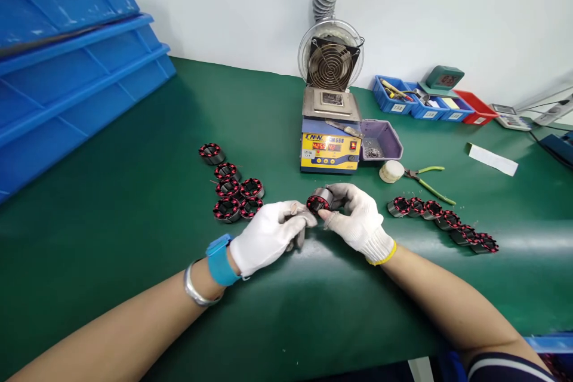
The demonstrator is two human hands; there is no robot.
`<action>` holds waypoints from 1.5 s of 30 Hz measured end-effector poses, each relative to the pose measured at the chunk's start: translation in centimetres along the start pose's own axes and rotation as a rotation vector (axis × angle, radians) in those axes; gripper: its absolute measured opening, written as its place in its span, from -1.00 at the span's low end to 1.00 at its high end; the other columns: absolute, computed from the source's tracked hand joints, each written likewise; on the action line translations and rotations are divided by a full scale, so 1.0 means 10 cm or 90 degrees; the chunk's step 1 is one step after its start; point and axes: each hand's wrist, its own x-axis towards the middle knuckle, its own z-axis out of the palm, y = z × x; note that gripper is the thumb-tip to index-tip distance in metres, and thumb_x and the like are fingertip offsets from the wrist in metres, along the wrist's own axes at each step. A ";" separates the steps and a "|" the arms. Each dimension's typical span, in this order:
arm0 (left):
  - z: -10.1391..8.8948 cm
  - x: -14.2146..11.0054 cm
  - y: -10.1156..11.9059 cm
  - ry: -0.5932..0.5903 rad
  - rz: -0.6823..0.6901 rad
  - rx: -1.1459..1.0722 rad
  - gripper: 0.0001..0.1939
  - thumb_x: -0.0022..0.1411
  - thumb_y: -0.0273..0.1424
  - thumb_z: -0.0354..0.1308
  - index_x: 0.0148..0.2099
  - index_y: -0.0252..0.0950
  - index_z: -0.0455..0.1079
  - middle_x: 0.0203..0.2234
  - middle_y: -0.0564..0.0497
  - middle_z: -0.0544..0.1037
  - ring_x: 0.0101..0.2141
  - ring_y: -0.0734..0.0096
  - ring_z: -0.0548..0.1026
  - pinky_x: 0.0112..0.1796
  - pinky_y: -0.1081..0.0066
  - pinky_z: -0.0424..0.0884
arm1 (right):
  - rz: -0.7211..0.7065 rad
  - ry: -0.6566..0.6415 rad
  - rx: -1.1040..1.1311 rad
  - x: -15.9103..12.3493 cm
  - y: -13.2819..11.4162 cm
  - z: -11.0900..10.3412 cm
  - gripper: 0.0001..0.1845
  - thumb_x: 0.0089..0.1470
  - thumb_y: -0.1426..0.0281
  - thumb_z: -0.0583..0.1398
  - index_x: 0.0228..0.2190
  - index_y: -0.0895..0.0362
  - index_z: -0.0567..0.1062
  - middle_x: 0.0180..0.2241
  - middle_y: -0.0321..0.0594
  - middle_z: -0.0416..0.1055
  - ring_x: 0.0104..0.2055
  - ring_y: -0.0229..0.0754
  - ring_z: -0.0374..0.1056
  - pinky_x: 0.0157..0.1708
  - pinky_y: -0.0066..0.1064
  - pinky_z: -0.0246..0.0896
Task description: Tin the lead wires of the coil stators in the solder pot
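My right hand (358, 221), in a white knit glove with a yellow cuff edge, grips a motor stator (320, 200). It is a steel ring with black and red windings, its wound face turned toward me. Close beside it, my left hand (273, 236), also gloved, has its fingers pinched together at the stator's left side. What those fingertips hold, if anything, is too small to make out. Several more stators (227, 188) stand grouped to the left of my hands. Another row of stators (449, 220) runs diagonally on the right.
Behind my hands sits a solder pot (330, 146) with a lit display, under a fan (332, 64) and duct. Beside it are a purple tray (391, 142), a round white pad (391, 171) and green-handled cutters (432, 186). Blue crates (89, 80) stack at left; small bins (394, 95) line the back.
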 end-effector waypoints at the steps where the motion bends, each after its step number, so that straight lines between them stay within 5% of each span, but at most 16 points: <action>1: -0.01 -0.04 0.03 0.010 0.020 -0.003 -0.86 0.18 -0.35 0.05 -0.36 -0.30 0.35 -0.70 0.12 0.43 -0.70 0.56 0.31 -0.66 0.54 0.25 | 0.001 -0.001 0.025 0.02 0.01 0.00 -0.53 -0.21 0.27 0.34 -0.20 0.12 0.45 -0.32 -0.18 0.51 -0.32 -0.14 0.44 -0.29 -0.25 0.41; 6: 0.01 -0.09 0.11 0.286 0.141 -0.025 -0.75 0.28 -0.23 -0.03 -0.33 -0.29 0.29 -0.62 0.08 0.45 -0.66 0.53 0.34 -0.63 0.51 0.27 | -0.021 0.030 0.022 0.02 -0.03 -0.02 -0.55 -0.22 0.28 0.33 -0.22 0.14 0.46 -0.32 -0.18 0.52 -0.34 -0.15 0.44 -0.29 -0.28 0.41; 8: 0.04 -0.03 0.08 0.324 0.150 0.011 -0.72 0.26 -0.16 -0.02 -0.29 -0.29 0.27 -0.55 0.06 0.45 -0.61 0.50 0.37 -0.61 0.49 0.27 | -0.022 0.048 -0.039 -0.02 -0.08 -0.02 -0.53 -0.24 0.28 0.35 -0.20 0.13 0.48 -0.30 -0.18 0.52 -0.32 -0.14 0.44 -0.27 -0.28 0.40; 14: 0.09 -0.03 0.00 0.189 0.170 0.270 -0.76 0.28 -0.32 0.00 -0.42 -0.28 0.30 -0.62 0.10 0.37 -0.57 0.51 0.32 -0.51 0.48 0.27 | -0.052 0.041 -0.137 -0.10 -0.14 -0.01 -0.51 -0.24 0.28 0.34 -0.18 0.12 0.51 -0.28 -0.20 0.52 -0.31 -0.17 0.43 -0.32 -0.37 0.40; 18: 0.05 -0.14 0.00 0.281 0.293 0.099 -0.74 0.34 -0.32 -0.02 -0.42 -0.26 0.28 -0.61 0.09 0.37 -0.63 0.53 0.30 -0.59 0.48 0.26 | -0.024 0.061 -0.128 -0.06 -0.14 -0.03 -0.51 -0.26 0.27 0.34 -0.20 0.14 0.52 -0.33 -0.21 0.52 -0.35 -0.17 0.42 -0.33 -0.35 0.39; 21: 0.04 -0.10 0.01 0.347 0.293 0.030 -0.71 0.33 -0.20 -0.02 -0.36 -0.27 0.29 -0.57 0.05 0.40 -0.62 0.51 0.34 -0.61 0.48 0.28 | -0.017 0.072 -0.115 -0.06 -0.14 -0.04 -0.51 -0.27 0.26 0.34 -0.21 0.13 0.52 -0.34 -0.21 0.52 -0.36 -0.17 0.42 -0.33 -0.33 0.39; 25: 0.08 -0.02 0.03 0.240 0.194 0.173 -0.79 0.22 -0.24 0.09 -0.30 -0.29 0.34 -0.54 0.06 0.44 -0.55 0.48 0.40 -0.53 0.49 0.34 | -0.049 0.066 -0.115 -0.10 -0.14 -0.03 -0.51 -0.26 0.27 0.35 -0.20 0.13 0.52 -0.32 -0.20 0.52 -0.34 -0.17 0.42 -0.33 -0.36 0.39; 28: 0.08 -0.08 0.02 0.133 0.216 0.271 -0.86 0.21 -0.43 0.04 -0.41 -0.29 0.33 -0.58 0.08 0.43 -0.56 0.52 0.39 -0.51 0.51 0.31 | -0.038 0.063 -0.133 -0.10 -0.14 -0.03 -0.50 -0.27 0.28 0.35 -0.19 0.14 0.52 -0.33 -0.20 0.52 -0.35 -0.18 0.42 -0.34 -0.36 0.39; 32: 0.05 -0.15 -0.01 0.218 0.323 0.117 -0.92 0.21 -0.44 0.03 -0.35 -0.28 0.31 -0.57 0.09 0.42 -0.60 0.54 0.37 -0.57 0.53 0.30 | -0.010 0.080 -0.100 -0.05 -0.21 -0.06 -0.52 -0.30 0.28 0.34 -0.23 0.16 0.52 -0.38 -0.21 0.51 -0.39 -0.19 0.40 -0.36 -0.35 0.39; 34: 0.07 -0.12 -0.03 0.251 0.277 0.100 -0.92 0.17 -0.39 0.10 -0.28 -0.28 0.32 -0.55 0.09 0.43 -0.59 0.52 0.38 -0.58 0.52 0.31 | -0.022 0.085 -0.083 -0.04 -0.24 -0.09 -0.53 -0.30 0.28 0.33 -0.25 0.16 0.52 -0.38 -0.22 0.51 -0.40 -0.20 0.40 -0.36 -0.35 0.39; 38: 0.15 -0.06 0.00 0.154 0.148 0.242 -0.89 0.17 -0.35 0.15 -0.30 -0.29 0.37 -0.55 0.08 0.47 -0.53 0.49 0.43 -0.47 0.49 0.38 | -0.053 0.093 -0.138 -0.08 -0.22 -0.09 -0.55 -0.27 0.28 0.33 -0.23 0.14 0.52 -0.36 -0.23 0.50 -0.39 -0.21 0.39 -0.35 -0.36 0.39; 45: 0.14 -0.17 -0.02 0.166 0.319 0.165 -0.85 0.27 -0.41 0.02 -0.34 -0.29 0.37 -0.51 0.04 0.49 -0.49 0.47 0.47 -0.43 0.46 0.41 | -0.187 0.157 -0.361 0.13 -0.39 -0.28 -0.60 -0.20 0.28 0.30 -0.22 0.05 0.51 -0.31 -0.26 0.49 -0.31 -0.14 0.41 -0.29 -0.31 0.38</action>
